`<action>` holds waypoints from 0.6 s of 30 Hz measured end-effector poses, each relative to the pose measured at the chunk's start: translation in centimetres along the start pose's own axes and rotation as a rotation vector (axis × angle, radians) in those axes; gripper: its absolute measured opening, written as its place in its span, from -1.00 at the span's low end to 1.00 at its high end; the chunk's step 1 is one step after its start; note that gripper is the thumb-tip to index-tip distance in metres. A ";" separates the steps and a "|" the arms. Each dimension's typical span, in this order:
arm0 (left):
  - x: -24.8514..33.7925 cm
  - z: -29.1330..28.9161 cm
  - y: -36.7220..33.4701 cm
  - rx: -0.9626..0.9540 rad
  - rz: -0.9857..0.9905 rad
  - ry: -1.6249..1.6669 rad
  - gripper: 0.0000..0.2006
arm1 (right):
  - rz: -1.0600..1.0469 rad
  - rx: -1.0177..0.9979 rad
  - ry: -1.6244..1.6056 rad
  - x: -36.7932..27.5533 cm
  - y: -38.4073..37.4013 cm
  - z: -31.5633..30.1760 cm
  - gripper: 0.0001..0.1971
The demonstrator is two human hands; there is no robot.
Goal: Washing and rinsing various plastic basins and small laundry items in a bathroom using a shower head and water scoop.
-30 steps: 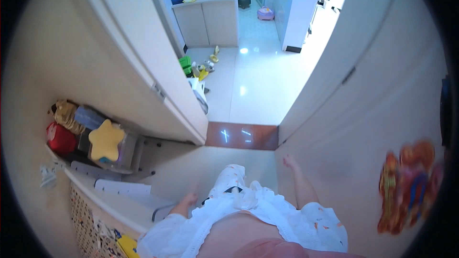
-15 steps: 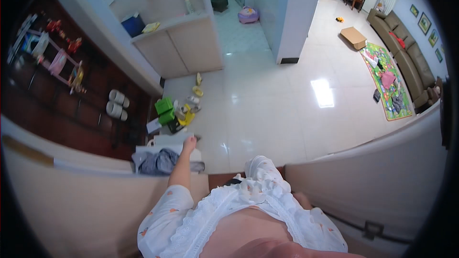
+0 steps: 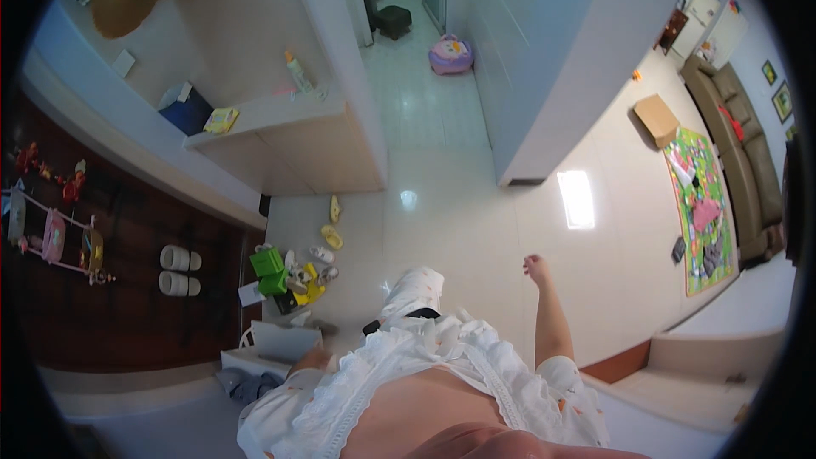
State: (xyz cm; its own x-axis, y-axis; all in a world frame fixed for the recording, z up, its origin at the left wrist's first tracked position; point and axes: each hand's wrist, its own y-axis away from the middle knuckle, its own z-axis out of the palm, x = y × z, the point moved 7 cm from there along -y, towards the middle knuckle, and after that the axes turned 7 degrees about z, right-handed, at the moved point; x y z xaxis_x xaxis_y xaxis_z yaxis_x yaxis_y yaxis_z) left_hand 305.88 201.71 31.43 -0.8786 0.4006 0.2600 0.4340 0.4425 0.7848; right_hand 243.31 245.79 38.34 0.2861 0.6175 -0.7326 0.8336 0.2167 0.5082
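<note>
Cardboard box (image 3: 656, 119): brown, flat, on the pale floor tiles (image 3: 476, 229) near the sofa (image 3: 744, 153).
Green boxes (image 3: 270, 272): two small cubes on the floor beside scattered slippers (image 3: 330, 236), near the white counter (image 3: 289, 149).
Counter top: a yellow flat packet (image 3: 219, 120), a dark blue box (image 3: 189, 109) and a slim bottle (image 3: 297, 72) stand on it.
Play mat (image 3: 701, 204): bright green, long, in front of the sofa.
Right hand (image 3: 536, 269): raised over the tiles, its grip loosely curled and holding nothing.
Left hand: hidden behind the white frilled garment (image 3: 408, 357); I cannot tell its grip.
Change: half a second ago the left arm reached forward and the right was hidden; now it is the opposite, and the view has turned toward the sofa.
</note>
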 end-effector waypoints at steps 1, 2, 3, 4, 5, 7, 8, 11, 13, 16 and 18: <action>-0.8 0.6 0.8 -0.038 -0.045 0.035 -0.72 | -0.038 -0.029 0.025 -5.2 -3.8 0.8 -0.78; -0.4 0.1 0.9 -0.076 -0.075 0.036 -0.72 | -0.055 0.000 -0.006 -9.4 -7.0 0.7 -0.78; 0.7 -1.5 -0.6 -0.101 -0.083 0.023 -0.71 | -0.069 0.032 -0.041 -13.3 -9.8 0.5 -0.78; 1.9 -4.0 -2.4 -0.122 -0.074 -0.010 -0.71 | -0.038 0.055 -0.050 -15.9 -11.6 0.7 -0.79; 4.2 -6.9 -5.7 -0.131 -0.041 -0.045 -0.71 | -0.036 0.056 -0.057 -16.0 -15.1 0.9 -0.79; 11.0 -14.0 -13.7 -0.158 0.118 -0.204 -0.71 | -0.176 0.176 0.223 -16.3 -20.7 0.8 -0.79; 14.9 -17.4 -18.2 -0.153 0.290 -0.330 -0.71 | -0.214 0.212 0.380 -16.5 -22.6 1.6 -0.78; 30.5 -30.7 -30.8 0.187 0.570 -0.299 -0.70 | -0.169 0.098 0.533 -17.0 -26.0 3.6 -0.78; 47.1 -41.8 -36.5 0.264 0.453 0.034 -0.71 | 0.468 -0.064 0.305 -12.6 -28.4 3.5 -0.81; 65.9 -56.0 -38.1 0.405 0.851 0.491 -0.69 | 0.703 -0.173 0.062 -8.1 -32.9 4.3 -0.81; 74.1 -62.3 -38.5 0.360 0.906 0.478 -0.71 | 0.779 -0.215 0.097 -12.0 -34.5 5.1 -0.87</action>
State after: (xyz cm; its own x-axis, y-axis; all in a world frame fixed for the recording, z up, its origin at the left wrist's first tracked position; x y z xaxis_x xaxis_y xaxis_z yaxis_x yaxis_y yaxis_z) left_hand 211.68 164.37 55.56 -0.1547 0.3772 0.9131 0.9250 0.3799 -0.0002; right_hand 213.50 227.03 27.26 0.6962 0.7116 -0.0951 0.2999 -0.1679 0.9391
